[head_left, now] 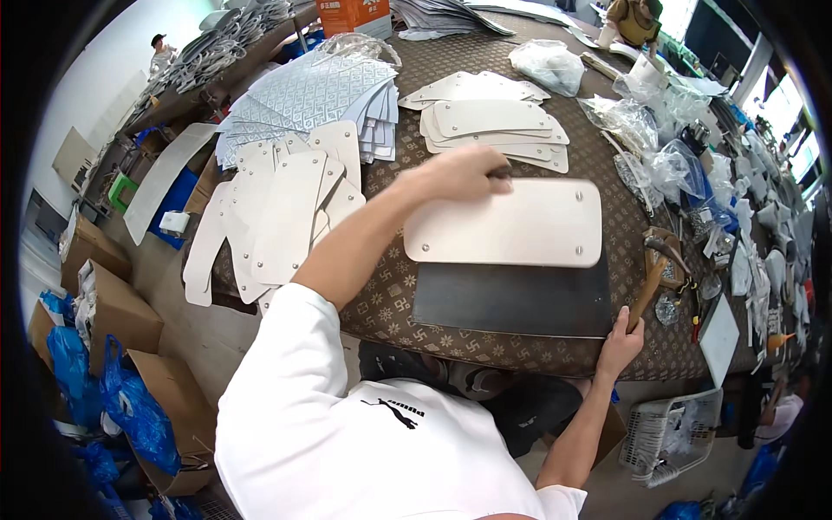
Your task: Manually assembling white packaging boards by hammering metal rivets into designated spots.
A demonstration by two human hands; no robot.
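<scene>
A cream panel with rounded corners (503, 225) lies in front of me, partly over a black mat (511, 299). Round metal studs show near three of its corners. My left hand (464, 173) rests over the panel's far left part, fingers curled in; whatever they hold is hidden, as is the corner below. To the right, at the table's near edge, my right hand (620, 347) is wrapped round the wooden handle of a hammer (648, 290). The hammer's head points away from me, close to small tools and loose parts.
Studded cream panels (290, 204) are heaped at the left, before a fan of patterned sheets (308, 100). More panels (494, 121) are stacked beyond my left hand. Plastic bags and hardware (680, 165) crowd the right side. A white basket (669, 433) sits below the table's right edge.
</scene>
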